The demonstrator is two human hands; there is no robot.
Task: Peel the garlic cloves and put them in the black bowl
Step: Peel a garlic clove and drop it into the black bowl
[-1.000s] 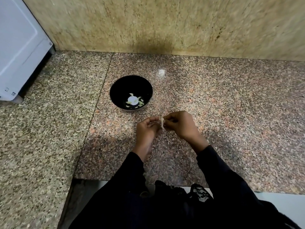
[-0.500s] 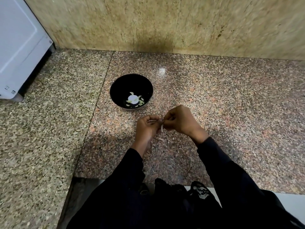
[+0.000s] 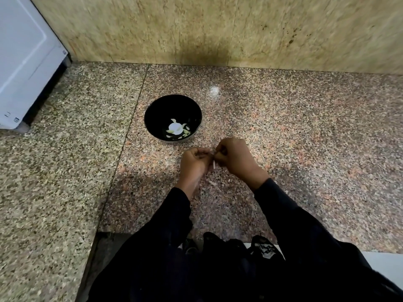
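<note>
A speckled granite counter runs up to a yellowish stone wall, and over the counter's near part the two hands meet with a garlic clove between their fingertips. The clove itself is mostly hidden; only a pale sliver shows where the fingers come together, and a thin whitish strip of skin hangs down from it, its long axis roughly up and down in the view. The left hand has its fingers curled in and pinches the clove from the left side; the right hand is also curled and pinches at the same spot from the right, seemingly on the skin, though which hand holds the clove and which the peel cannot be told for sure. The black bowl stands on the counter just beyond the hands and to their left, apart from them, with several pale peeled pieces lying in its bottom. The left hand is the nearer of the two to the bowl, so the peeled clove would probably travel a short way forward and left to reach it. The clove looks only part-peeled, so the stripping is likely the step in hand. A few scraps of skin lie on the counter below the hands. Farther left, a white appliance stands against the wall, and dark sleeves cover both arms.
</note>
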